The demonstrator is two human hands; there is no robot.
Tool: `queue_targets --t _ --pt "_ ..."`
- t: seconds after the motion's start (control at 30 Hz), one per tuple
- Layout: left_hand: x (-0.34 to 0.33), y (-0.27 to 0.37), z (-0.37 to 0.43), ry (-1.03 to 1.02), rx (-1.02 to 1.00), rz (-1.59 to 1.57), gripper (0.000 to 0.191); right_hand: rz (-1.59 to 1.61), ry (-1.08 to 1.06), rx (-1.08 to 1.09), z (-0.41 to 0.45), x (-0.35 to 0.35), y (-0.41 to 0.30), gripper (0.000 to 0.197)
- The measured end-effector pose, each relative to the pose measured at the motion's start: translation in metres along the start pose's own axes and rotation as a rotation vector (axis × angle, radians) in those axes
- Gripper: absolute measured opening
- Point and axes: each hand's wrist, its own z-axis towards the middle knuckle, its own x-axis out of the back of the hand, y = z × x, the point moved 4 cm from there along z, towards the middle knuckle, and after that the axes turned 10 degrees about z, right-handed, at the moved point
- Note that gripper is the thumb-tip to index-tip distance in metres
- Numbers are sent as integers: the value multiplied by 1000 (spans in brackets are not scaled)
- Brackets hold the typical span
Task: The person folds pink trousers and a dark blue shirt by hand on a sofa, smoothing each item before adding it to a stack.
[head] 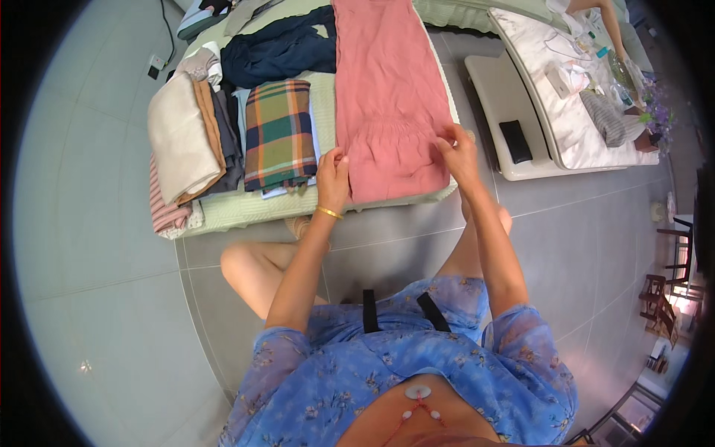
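Note:
A long pink garment [391, 100] with a gathered band lies lengthwise on a sofa seat with a pale green quilted cover [246, 215]. My left hand [334, 176] is at the garment's left edge, below the gathers, its fingers bent against the cloth. At the right edge, my right hand [459, 153] has its thumb and fingertips together at the fabric; whether either hand pinches it is hard to tell. A folded plaid cloth [282, 134] lies left of the garment, and a dark navy garment [279, 50] is spread above that.
Folded clothes, a cream one [181, 139] on top, are stacked at the sofa's left end. To the right stands a marble-top table [581, 128] bearing a grey striped cloth [603, 117] and bottles. A black pouch [515, 141] rests on its lower shelf. Another person's arm [611, 28] reaches over the table.

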Motion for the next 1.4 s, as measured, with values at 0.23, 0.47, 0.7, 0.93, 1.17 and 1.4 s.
queue_targets --t 0.23,0.47,0.7,0.93,1.17,1.4 --pt "-47 10 59 -228 115 -79 43 -413 -224 -148 53 -40 -14 50" --pt "-41 5 83 -168 4 -199 53 -139 -187 -79 58 -41 -45 41" --pt "-37 42 81 -177 -112 538 52 -454 -32 139 59 -43 -30 41" --pt "-46 61 46 -177 -693 345 34 -285 -280 564 16 -54 -33 38" --pt "-23 33 29 -389 -650 458 36 -283 -353 522 -2 -10 -13 44" --pt "-4 47 -26 -591 -783 604 63 -579 -605 526 -68 -1 -27 75"
